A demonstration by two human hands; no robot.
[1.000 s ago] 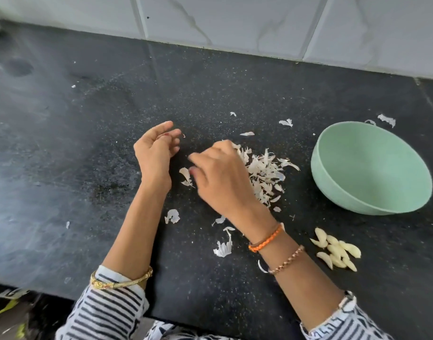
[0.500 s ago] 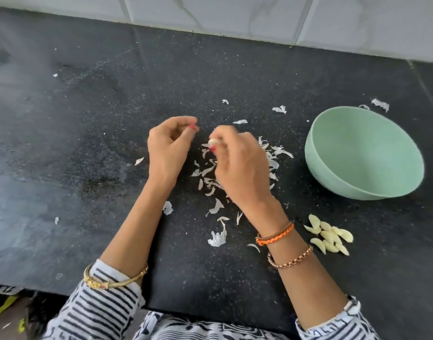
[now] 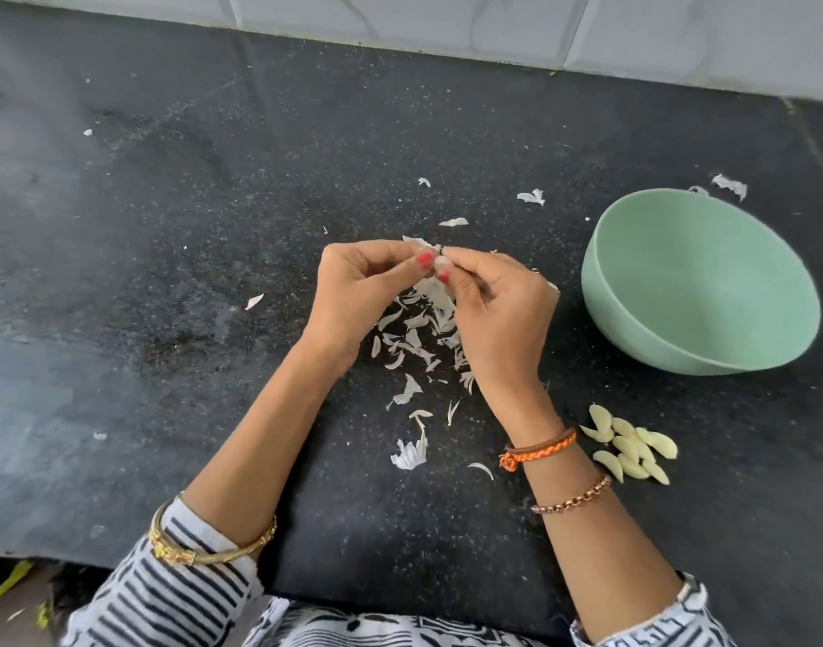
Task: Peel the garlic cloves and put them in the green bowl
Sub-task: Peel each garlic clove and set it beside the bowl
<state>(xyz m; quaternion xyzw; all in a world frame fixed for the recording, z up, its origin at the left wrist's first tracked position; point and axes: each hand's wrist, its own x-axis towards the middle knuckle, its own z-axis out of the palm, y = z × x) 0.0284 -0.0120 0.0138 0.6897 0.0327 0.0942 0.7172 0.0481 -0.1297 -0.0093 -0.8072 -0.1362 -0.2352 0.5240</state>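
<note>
My left hand (image 3: 360, 296) and my right hand (image 3: 498, 310) meet above the black counter and pinch one small garlic clove (image 3: 440, 262) between their fingertips. Most of the clove is hidden by the fingers. An empty green bowl (image 3: 701, 282) stands to the right of my hands. Several peeled pale cloves (image 3: 631, 448) lie in a small heap on the counter in front of the bowl, beside my right wrist. Loose white garlic skins (image 3: 419, 338) are scattered under and below my hands.
The black speckled counter (image 3: 167, 273) stretches wide to the left, with a few stray skin bits. A white tiled wall (image 3: 447, 25) runs along the back. More skin scraps (image 3: 729, 185) lie behind the bowl. The counter's front edge is near my sleeves.
My right hand lifted from the skin pile with a clove. Both hands then came together at the fingertips and now pinch it between them.
</note>
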